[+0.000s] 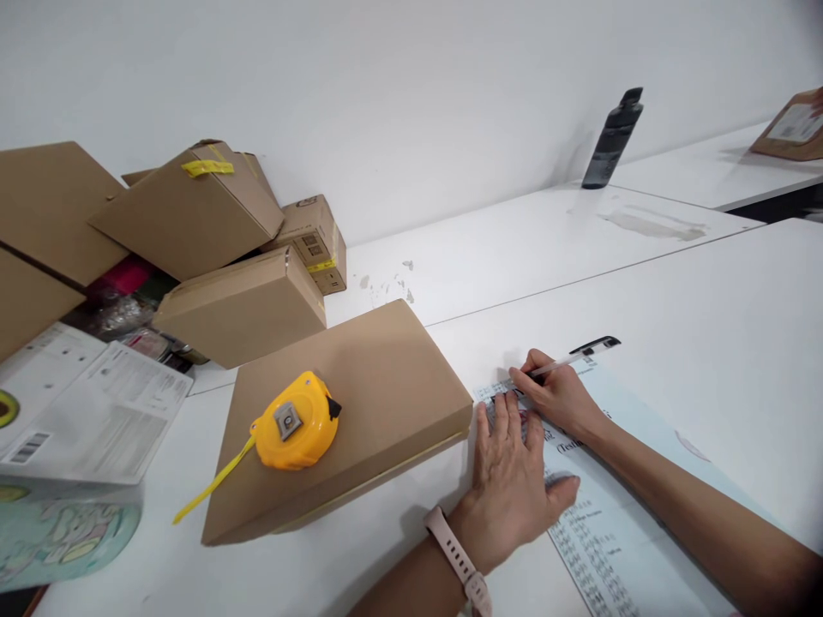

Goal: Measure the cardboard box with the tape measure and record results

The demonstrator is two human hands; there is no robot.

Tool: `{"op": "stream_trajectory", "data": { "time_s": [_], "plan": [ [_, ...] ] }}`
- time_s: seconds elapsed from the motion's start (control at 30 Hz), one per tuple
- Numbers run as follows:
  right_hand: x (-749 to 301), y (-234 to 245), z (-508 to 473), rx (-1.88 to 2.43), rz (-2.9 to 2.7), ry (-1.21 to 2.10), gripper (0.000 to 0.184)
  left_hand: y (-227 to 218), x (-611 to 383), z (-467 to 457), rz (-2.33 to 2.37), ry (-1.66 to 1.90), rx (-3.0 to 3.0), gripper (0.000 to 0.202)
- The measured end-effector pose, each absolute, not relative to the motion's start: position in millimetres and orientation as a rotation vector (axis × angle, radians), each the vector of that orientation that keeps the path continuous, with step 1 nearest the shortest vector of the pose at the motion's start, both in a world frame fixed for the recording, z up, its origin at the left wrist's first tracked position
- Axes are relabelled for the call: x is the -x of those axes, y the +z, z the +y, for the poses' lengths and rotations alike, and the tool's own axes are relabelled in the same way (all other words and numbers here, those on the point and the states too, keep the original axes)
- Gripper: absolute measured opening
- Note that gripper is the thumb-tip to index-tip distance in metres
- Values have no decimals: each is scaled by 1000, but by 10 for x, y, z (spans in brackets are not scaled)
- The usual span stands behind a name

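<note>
A light-blue printed sheet [643, 437] lies on the white table in front of me. Spread flat across its left edge, my left hand [513, 480] presses on the paper with a pink watch strap on its wrist. My right hand [559, 396] pinches a clear pen with a black cap [582, 350], its tip hidden behind the fingers near the sheet's top left corner. Left of my hands, a closed flat cardboard box [360, 377] carries a yellow tape measure [299, 422] with a yellow strap hanging toward the box's near left edge.
Several cardboard boxes [244, 304] are piled at the left against the wall. A white printed carton [90, 411] and a pale green patterned container [70, 531] stand at the near left. Behind, a dark bottle [614, 141] stands on the table; a brown package [794, 128] is far right.
</note>
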State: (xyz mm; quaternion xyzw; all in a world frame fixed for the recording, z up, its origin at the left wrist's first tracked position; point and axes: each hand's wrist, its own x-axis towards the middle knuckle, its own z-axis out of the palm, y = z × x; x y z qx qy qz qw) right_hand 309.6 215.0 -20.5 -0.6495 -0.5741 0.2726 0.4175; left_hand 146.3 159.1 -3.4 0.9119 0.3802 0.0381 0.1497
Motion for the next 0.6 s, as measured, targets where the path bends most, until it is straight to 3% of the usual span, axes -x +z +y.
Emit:
{"op": "stream_trajectory", "data": {
  "time_s": [0.6],
  "plan": [
    [-3072,-176,2146,1626,-1458,661,30,11,-1448,1584,1103,114,-2636,81]
  ]
}}
